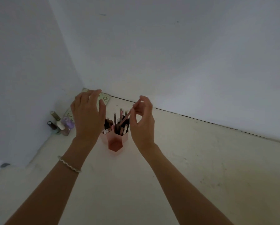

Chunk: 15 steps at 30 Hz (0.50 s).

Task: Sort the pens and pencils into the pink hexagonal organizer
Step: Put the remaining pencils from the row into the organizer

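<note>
The pink hexagonal organizer point(115, 142) stands on the pale table near the wall corner. Its rear compartments hold several dark and pink pens and pencils point(119, 122); the front, lower cell looks empty. My right hand point(142, 122) pinches the top of a pink pencil point(125, 118) between thumb and fingers, its lower end slanting down among the others in the organizer. My left hand point(87, 117) hovers open above the organizer's left side, fingers spread, holding nothing and hiding part of the left cells.
Several small nail polish bottles point(59, 125) stand in the corner to the left. A green patterned pouch point(103, 97) lies against the back wall behind my left hand. White walls close off the back and left; the table point(201, 159) stretches to the right.
</note>
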Available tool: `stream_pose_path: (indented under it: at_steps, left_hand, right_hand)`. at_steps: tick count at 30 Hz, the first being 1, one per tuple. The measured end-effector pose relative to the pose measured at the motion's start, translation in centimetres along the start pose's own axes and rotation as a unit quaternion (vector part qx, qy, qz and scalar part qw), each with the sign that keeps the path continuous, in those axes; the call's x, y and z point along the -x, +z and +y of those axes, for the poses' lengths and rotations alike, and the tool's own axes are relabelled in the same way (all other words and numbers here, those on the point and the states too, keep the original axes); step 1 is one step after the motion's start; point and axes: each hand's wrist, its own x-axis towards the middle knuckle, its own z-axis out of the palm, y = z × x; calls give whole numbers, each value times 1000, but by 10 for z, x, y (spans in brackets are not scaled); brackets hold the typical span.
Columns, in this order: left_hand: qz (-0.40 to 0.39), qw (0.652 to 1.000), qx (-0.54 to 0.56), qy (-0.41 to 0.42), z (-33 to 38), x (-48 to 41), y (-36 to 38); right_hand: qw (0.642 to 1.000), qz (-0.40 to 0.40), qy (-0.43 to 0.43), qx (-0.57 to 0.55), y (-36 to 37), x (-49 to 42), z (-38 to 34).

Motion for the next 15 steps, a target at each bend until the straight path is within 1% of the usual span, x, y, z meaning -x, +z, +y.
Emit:
stream_pose_path:
  at_steps: [2,4,6,7,8,10,11,12,13,14,15]
  left_hand:
    - [-14,1000,9,-9,-1,2,-3]
    - [-33,999,24,-23,-2,4,-4]
    - [-72,996,42,-28,-5,6,-3]
    - [-104,992,61,-31,-7,7,-2]
    - [-144,985,88,-47,-10,7,-2]
    - [-240,952,149,-116,-18,7,-4]
    - [-291,933,155,-146,-22,7,-4]
    - [-346,916,131,-155,-26,9,-4]
    - [-391,902,99,-152,-28,13,-2]
    - [-416,893,78,-150,-29,18,1]
    - [-415,895,72,-147,-30,23,7]
  right_hand:
    - [995,-61,-5,74,10,8,9]
    - [981,-100,-41,160,16,18,21]
    - [956,-116,-95,251,18,29,34]
    - [950,-111,-99,273,17,33,40]
    - [953,-101,-84,272,16,36,43]
    - [968,-77,-19,236,10,43,48]
    - [971,-94,25,218,8,48,52]
    - [967,-139,77,200,6,55,55]
    - [955,-198,127,180,6,61,57]
    - [939,-257,156,170,8,67,61]
    - [923,-307,154,175,11,71,65]
